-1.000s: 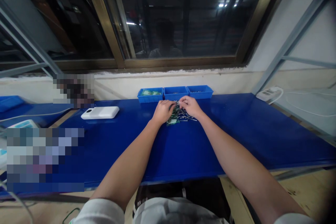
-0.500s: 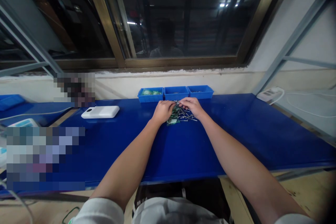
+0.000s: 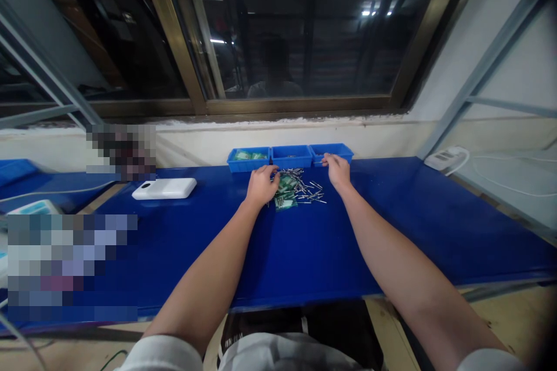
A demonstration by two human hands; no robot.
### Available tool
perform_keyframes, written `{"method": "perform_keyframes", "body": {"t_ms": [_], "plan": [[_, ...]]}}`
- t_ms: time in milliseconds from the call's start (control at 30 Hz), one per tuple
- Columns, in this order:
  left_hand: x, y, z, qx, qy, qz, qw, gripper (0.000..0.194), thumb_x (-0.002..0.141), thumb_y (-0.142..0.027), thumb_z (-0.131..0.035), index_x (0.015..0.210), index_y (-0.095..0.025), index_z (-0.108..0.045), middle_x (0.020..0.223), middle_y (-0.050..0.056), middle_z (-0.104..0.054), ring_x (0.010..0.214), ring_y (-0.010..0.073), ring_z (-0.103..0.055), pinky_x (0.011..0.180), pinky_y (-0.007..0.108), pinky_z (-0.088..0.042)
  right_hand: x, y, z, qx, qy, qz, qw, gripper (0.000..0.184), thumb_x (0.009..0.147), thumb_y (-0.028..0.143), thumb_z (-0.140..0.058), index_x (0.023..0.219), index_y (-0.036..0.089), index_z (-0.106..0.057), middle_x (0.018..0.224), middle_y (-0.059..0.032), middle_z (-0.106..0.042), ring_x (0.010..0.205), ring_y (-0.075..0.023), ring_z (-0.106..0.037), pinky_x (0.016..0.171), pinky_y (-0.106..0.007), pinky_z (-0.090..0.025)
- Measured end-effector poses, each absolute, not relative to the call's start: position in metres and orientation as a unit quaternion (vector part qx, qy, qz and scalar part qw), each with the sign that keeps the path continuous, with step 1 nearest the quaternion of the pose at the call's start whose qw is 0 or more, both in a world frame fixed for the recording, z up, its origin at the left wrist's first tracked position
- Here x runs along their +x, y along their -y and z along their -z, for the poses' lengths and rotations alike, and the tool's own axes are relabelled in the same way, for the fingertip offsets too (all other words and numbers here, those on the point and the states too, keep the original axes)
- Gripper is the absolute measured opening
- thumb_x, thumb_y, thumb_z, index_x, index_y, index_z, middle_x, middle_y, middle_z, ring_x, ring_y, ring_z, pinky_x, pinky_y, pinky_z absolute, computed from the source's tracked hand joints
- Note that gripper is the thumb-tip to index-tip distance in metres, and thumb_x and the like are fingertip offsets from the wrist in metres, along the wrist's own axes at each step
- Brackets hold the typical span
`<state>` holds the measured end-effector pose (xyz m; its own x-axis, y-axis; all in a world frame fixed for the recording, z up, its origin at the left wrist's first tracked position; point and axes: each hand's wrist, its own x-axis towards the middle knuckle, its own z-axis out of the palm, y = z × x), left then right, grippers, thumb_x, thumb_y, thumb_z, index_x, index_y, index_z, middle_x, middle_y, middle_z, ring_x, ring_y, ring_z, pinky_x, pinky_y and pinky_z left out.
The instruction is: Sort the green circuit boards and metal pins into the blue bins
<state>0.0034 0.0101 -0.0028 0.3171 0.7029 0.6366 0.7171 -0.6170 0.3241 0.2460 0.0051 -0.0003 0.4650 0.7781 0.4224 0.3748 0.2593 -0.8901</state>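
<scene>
A pile of thin silvery metal pins (image 3: pixel 311 192) lies on the blue table, mixed with small green packets (image 3: pixel 285 200). My left hand (image 3: pixel 263 185) rests at the pile's left edge, its fingers curled together over it; what they hold, if anything, is hidden. Beyond the pile to the right, my right hand (image 3: pixel 338 170) pinches a thin metal pin (image 3: pixel 319 162) at the front of the right blue bin (image 3: pixel 343 152). The middle bin (image 3: pixel 291 156) holds a few small pieces too small to name. Green packets fill part of the left bin (image 3: pixel 235 166).
A white oblong device (image 3: pixel 167 189) lies on the blue table (image 3: pixel 300 261) to the left. A white power strip (image 3: pixel 444 159) with a cable sits at the right back. Metal frame posts (image 3: pixel 487 58) rise at both sides, with a window behind.
My right hand has moved from the pile up and right to the right bin, carrying a pin. My left hand has shifted slightly left, uncovering more of the pile.
</scene>
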Motion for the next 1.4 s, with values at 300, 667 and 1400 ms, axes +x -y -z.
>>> {"method": "perform_keyframes", "body": {"t_ms": [300,667,1400], "plan": [[0.002,-0.012,0.006,-0.818,0.435,0.377,0.002,0.024,0.083,-0.022,-0.048,0.101,-0.017,-0.062,0.097,0.006,-0.067,0.094,0.0211,-0.061,0.086,0.034,-0.047,0.259,-0.018,0.005,-0.547,0.482,-0.229,0.645,0.055,0.076,0.053,-0.049,0.118,0.019,-0.057,0.109,-0.0084,-0.064,0.098,-0.0212,-0.057,0.079,-0.032,-0.045],[0.006,-0.009,0.009,-0.847,0.434,0.307,-0.018,0.040,0.084,-0.044,-0.048,0.111,-0.016,-0.059,0.110,0.010,-0.063,0.104,0.0251,-0.057,0.090,0.038,-0.045,0.227,-0.002,0.013,-0.610,0.704,-0.117,0.344,0.027,0.065,0.042,-0.068,0.079,0.019,-0.070,0.080,-0.0069,-0.067,0.074,-0.0193,-0.060,0.070,-0.031,-0.044],[0.010,-0.008,0.013,-0.864,0.421,0.274,-0.029,0.045,0.085,-0.048,-0.046,0.118,-0.018,-0.055,0.121,0.011,-0.058,0.114,0.0244,-0.052,0.097,0.039,-0.040,0.200,0.005,0.014,-0.587,0.729,-0.066,0.346,0.015,0.082,0.023,-0.047,0.079,0.018,-0.060,0.087,-0.0099,-0.065,0.085,-0.0217,-0.058,0.078,-0.032,-0.040]]}}
